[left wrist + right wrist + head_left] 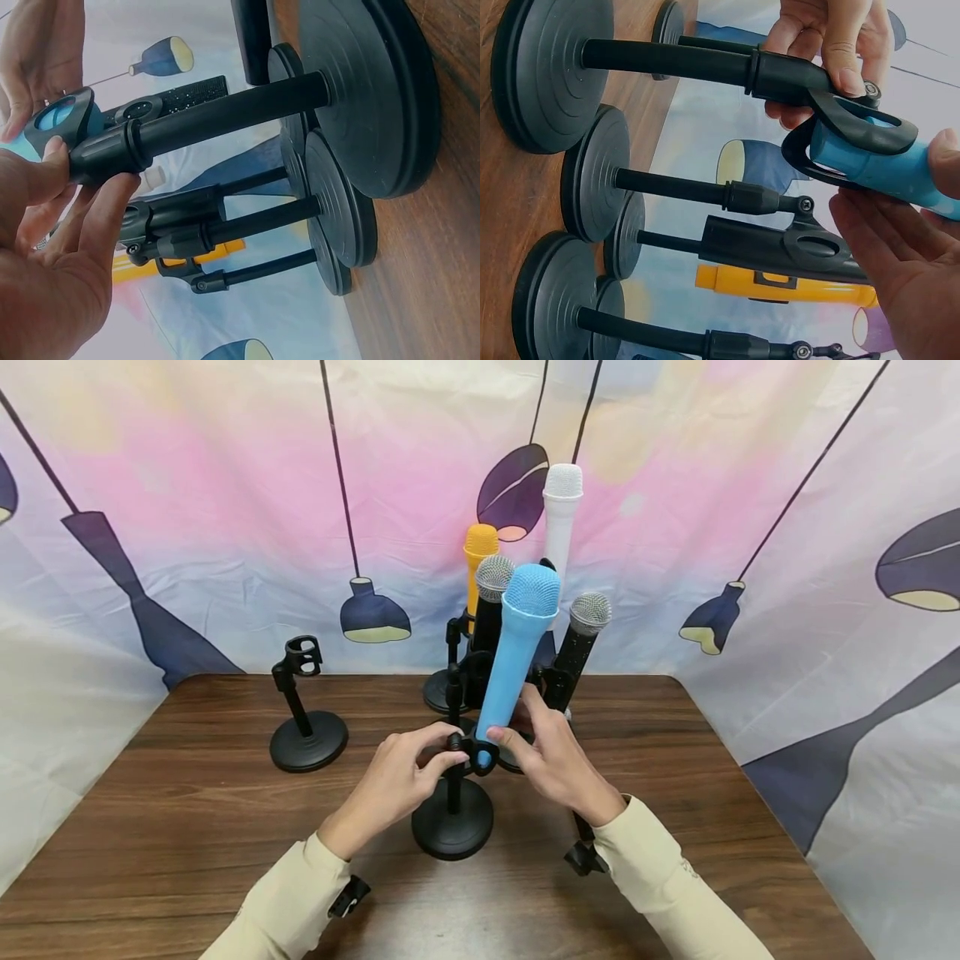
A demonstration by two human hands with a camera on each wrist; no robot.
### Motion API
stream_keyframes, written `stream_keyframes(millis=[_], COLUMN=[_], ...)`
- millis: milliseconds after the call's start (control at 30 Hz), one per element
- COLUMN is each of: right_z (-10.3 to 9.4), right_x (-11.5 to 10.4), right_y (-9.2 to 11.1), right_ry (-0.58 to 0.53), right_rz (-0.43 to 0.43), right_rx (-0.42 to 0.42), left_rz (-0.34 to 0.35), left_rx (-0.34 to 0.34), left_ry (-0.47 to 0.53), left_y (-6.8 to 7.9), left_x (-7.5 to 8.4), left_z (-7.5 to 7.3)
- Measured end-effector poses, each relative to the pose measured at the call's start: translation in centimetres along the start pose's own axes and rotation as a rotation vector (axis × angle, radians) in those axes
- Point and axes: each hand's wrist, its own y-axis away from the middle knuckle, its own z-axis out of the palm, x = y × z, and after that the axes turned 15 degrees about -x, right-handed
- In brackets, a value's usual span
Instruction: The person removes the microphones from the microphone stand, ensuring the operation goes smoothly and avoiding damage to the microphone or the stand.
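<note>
We have the blue mic [517,647] partway in the clip [855,129] of the nearest stand [453,828] — lower end's inside the ring, prob. not fully seated. Our L hand [397,777] pinches the stand's top; our R hand [553,760] grips the mic's lower body. Yellow mic [481,545], white mic [561,522], black mic [489,614] + speckled black mic [577,647] look done, though some mounts are hidden — the spare stand [308,741] at left has no mic, so that's maybe left.
</note>
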Motion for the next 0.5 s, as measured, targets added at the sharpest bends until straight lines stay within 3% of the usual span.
stream_keyframes(millis=[500], right_z=[0.10], right_x=[-0.02], right_y=[-0.07], right_ry=[0.027], right_rz=[-0.036], right_rx=[0.030], left_rz=[0.006], left_rx=[0.013], left_ry=[-0.003], left_y=[0.18], left_x=[0.17], left_z=[0.14])
